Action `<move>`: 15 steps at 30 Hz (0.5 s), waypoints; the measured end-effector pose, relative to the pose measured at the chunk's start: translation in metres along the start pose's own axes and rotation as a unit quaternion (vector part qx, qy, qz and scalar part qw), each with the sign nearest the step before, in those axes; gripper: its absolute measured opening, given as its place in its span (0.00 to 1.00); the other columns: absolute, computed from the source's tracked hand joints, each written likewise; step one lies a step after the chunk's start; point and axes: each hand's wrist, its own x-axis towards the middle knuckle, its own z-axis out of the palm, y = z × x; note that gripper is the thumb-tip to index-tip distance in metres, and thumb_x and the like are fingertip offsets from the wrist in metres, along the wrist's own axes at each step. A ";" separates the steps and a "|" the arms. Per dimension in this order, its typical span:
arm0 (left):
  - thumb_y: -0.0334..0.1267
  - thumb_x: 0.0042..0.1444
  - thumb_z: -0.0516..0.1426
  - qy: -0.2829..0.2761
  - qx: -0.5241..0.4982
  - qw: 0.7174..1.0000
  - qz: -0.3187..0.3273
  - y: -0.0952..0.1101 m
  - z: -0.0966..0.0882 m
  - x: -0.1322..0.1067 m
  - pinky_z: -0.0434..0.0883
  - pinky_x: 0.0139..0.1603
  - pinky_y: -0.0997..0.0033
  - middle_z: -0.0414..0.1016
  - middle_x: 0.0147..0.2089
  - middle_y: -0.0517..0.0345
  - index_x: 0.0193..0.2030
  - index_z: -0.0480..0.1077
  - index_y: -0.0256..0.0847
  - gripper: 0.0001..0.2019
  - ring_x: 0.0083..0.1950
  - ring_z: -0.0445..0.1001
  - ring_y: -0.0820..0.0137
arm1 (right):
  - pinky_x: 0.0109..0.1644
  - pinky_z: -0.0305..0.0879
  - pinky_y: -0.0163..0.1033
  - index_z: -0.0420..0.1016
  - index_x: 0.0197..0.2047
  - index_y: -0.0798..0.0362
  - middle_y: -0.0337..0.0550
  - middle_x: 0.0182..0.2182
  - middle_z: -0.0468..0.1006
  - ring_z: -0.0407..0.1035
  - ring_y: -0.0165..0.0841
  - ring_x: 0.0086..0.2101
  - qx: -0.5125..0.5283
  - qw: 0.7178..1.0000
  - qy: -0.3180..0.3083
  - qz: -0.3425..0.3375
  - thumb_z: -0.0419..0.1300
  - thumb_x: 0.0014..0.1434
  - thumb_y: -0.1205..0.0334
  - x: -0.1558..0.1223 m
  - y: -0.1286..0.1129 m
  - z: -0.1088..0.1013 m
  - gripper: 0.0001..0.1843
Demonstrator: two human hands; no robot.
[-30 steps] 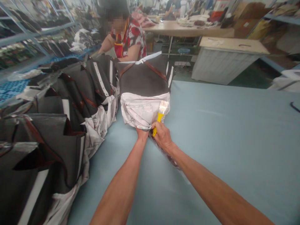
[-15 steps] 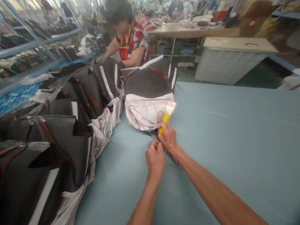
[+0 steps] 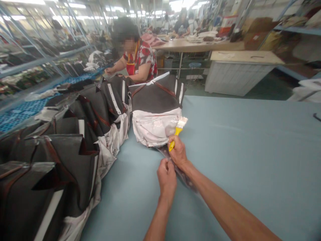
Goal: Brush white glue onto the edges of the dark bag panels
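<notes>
A paintbrush [image 3: 178, 130] with a yellow handle and pale bristles is gripped in my right hand [image 3: 178, 152], bristles pointing up and away. My left hand [image 3: 166, 174] is closed just below it, fingertips pinched by a dark, see-through strip [image 3: 184, 178] that looks like plastic film. This strip runs from under the bag piece down beneath my right forearm. Beyond my hands lies a dark grey bag piece [image 3: 154, 99] with brown trim and white strips. Its pale lining [image 3: 154, 129] hangs out toward me, close to the brush.
A long row of similar dark bag pieces [image 3: 67, 160] with pale linings lines the left side of the blue-grey table [image 3: 245, 150]. A co-worker [image 3: 142, 62] in a red patterned top bends over the far end. Behind stand a lidded bin [image 3: 235, 75] and another worktable [image 3: 190, 45].
The view has tilted up slightly, so everything sits lower in the picture. The co-worker's hand now shows more. Both my hands keep nearly the same pose, with the brush still held.
</notes>
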 end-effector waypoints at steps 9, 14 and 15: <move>0.44 0.57 0.56 0.101 -0.156 0.981 0.052 0.047 -0.002 0.080 0.57 0.26 0.74 0.55 0.20 0.71 0.28 0.61 0.46 0.10 0.22 0.55 0.74 | 0.40 0.66 0.35 0.66 0.36 0.47 0.41 0.34 0.76 0.72 0.36 0.35 -0.014 0.996 -0.040 -0.081 0.55 0.60 0.76 0.014 -0.017 -0.040 0.12; 0.48 0.64 0.56 0.132 -0.264 0.953 0.060 0.078 0.027 0.128 0.67 0.30 0.73 0.66 0.26 0.66 0.35 0.67 0.41 0.13 0.26 0.65 0.74 | 0.40 0.66 0.35 0.65 0.37 0.47 0.41 0.33 0.75 0.71 0.36 0.33 -0.024 0.994 -0.022 -0.103 0.53 0.60 0.78 0.028 -0.025 -0.051 0.14; 0.48 0.66 0.57 0.132 -0.274 0.950 0.066 0.082 0.031 0.135 0.71 0.34 0.71 0.72 0.31 0.63 0.39 0.70 0.40 0.13 0.30 0.70 0.73 | 0.40 0.66 0.35 0.65 0.36 0.47 0.41 0.33 0.76 0.71 0.36 0.33 -0.027 0.994 -0.019 -0.108 0.53 0.60 0.79 0.030 -0.028 -0.051 0.14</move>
